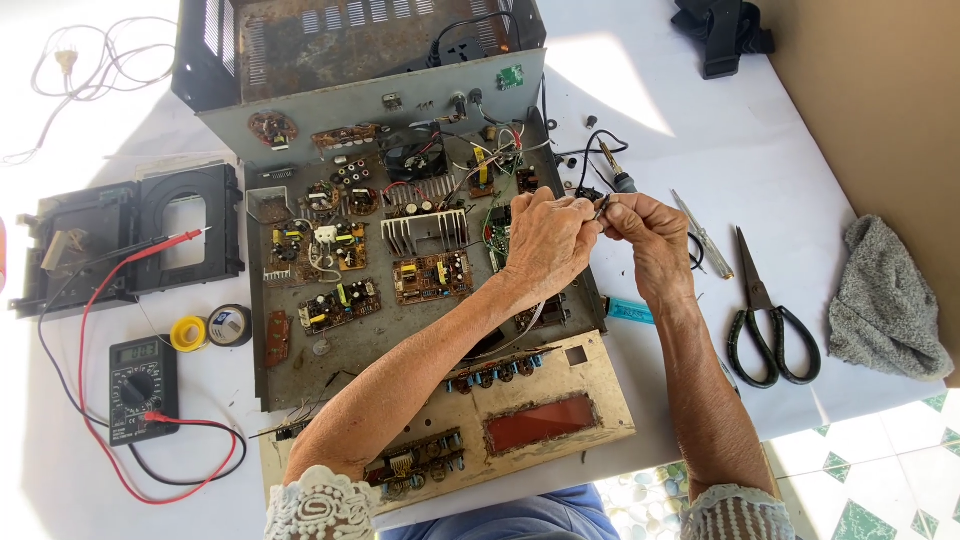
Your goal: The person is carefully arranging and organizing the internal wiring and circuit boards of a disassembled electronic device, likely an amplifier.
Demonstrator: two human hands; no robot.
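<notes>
White cloth covers the worktable (700,130), bright with sun, and an opened amplifier chassis (400,340) lies across its middle. Both hands meet just past the chassis's right edge. The left hand (545,245) and the right hand (650,240) pinch between their fingertips a small dark part (602,207); what it is I cannot tell at this size. Both grips are closed on it, fingers curled tight.

Just behind the grip lies a soldering iron (622,180) with its black cord. Below the right wrist a blue lighter (630,311) rests by the chassis. Right of the grip lie a slim metal tool (703,235), then black-handled scissors (765,320), then a grey rag (885,300). Under the left forearm sit circuit boards and a finned heat sink (425,230). Far left of the grip are tape rolls (212,328) and a multimeter (140,388) with red and black leads.
</notes>
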